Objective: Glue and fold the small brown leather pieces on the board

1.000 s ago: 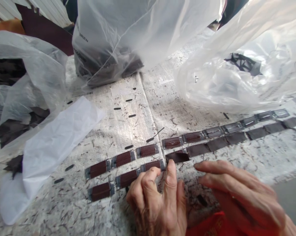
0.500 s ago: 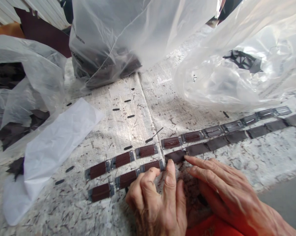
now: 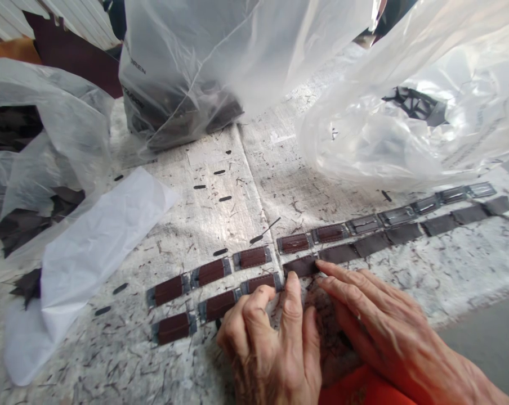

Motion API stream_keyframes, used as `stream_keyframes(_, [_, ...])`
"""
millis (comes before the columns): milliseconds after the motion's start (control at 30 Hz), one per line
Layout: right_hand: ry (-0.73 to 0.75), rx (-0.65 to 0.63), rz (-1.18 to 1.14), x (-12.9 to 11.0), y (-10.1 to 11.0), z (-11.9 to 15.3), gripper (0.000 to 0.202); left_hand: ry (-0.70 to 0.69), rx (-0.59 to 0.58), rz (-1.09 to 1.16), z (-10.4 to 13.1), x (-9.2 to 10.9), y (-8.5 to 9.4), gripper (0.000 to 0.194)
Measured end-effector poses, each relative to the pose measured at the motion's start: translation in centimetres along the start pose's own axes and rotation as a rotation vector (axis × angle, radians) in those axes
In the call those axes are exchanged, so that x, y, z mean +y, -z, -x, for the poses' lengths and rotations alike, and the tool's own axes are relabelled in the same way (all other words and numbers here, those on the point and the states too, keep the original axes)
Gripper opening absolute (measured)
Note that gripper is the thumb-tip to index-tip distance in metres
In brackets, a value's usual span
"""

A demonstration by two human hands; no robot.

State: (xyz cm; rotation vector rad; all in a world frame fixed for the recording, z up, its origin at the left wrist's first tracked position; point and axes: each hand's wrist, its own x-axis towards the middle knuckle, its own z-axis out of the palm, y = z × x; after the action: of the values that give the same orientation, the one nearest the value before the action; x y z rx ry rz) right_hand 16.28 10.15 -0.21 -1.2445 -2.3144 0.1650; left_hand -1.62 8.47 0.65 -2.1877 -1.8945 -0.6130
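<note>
My left hand (image 3: 275,337) rests over the lower row, its index fingertip on the lower edge of a dark brown leather piece (image 3: 300,266). Its other fingers are partly bent, and nothing shows in its grip. With fingers stretched out, my right hand (image 3: 376,315) touches the right end of the same piece. Left of it lie stitched maroon leather pieces (image 3: 174,329) with grey ends, one partly behind my left hand. A second row of similar framed pieces (image 3: 212,273) runs above. Plain dark pieces (image 3: 373,243) continue the lower row rightward.
A large translucent bag (image 3: 187,73) with dark pieces stands at the back. Other plastic bags lie at left (image 3: 77,112) and right (image 3: 364,152). A white sheet (image 3: 106,230) lies at left. Thread scraps and small dark slips (image 3: 225,198) dot the pale cloth (image 3: 254,169).
My right fingertips have shifted slightly left and up on the dark piece. The right ends of both rows appear slightly further left. My left hand has hardly moved.
</note>
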Motion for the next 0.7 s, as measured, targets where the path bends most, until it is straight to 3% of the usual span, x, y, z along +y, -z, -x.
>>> stream_keyframes(200, [0.066, -0.023, 0.013, -0.07, 0.19, -0.01, 0.029, 0.017, 0.003, 0.018, 0.07, 0.07, -0.14, 0.032])
stream_keyframes(367, [0.037, -0.071, 0.008, -0.29, -0.1, -0.24, 0.031, 0.014, -0.001, 0.018, -0.01, 0.08, -0.09, 0.032])
stream_keyframes(700, [0.039, -0.021, 0.045, -0.83, -0.11, -0.46, 0.032, 0.002, -0.012, 0.027, -0.03, -0.06, 0.01, 0.031])
